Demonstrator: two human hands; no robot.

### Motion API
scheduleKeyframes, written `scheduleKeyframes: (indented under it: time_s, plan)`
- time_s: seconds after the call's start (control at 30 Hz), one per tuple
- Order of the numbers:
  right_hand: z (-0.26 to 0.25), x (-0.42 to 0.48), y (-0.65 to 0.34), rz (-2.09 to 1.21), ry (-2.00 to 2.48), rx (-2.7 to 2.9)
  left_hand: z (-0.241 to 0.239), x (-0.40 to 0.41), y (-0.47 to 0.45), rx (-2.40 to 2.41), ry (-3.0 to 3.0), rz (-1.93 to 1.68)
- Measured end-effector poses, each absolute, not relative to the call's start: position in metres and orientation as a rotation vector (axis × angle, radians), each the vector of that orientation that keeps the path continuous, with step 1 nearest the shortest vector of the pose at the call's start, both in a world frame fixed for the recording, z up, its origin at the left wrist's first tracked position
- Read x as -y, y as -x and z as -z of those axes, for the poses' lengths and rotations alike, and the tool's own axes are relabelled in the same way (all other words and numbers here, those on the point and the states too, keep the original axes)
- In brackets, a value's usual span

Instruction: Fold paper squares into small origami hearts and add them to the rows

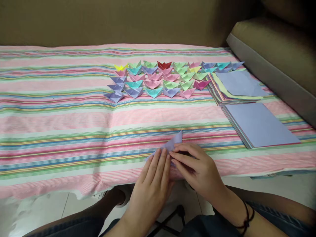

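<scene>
A lavender sheet of paper [172, 143], partly folded with one pointed corner raised, lies near the front edge of the striped cloth [61, 131]. My left hand [154, 179] rests flat on its near left part, fingers stretched out together. My right hand [195, 168] presses on the paper's right side with fingers curved, fingertips meeting the left hand's over the fold. Most of the paper is hidden under both hands.
Several rows of small folded paper boats [158, 80] in pastel colours, one red [164, 65], sit at the far middle. Two stacks of square coloured paper [259, 123] [238, 84] lie at the right. A cushioned seat edge [271, 59] borders the far right.
</scene>
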State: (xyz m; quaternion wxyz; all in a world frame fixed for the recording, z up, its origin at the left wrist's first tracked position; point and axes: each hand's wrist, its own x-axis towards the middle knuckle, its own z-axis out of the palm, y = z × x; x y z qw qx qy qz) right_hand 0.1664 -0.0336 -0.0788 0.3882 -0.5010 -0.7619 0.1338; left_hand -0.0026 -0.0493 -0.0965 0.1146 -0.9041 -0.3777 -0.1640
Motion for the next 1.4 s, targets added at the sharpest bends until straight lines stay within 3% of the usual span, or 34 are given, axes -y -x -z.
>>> scheduleKeyframes:
  time_s: [1.1,1.4]
  plan:
    - [0.052,0.024,-0.196,-0.969,1.259,1.946,0.099,0.048,0.001,1.143,2.672,0.473]
    - [0.056,0.025,-0.186,-0.874,1.32,1.9,0.101,0.048,0.002,1.135,2.677,0.46]
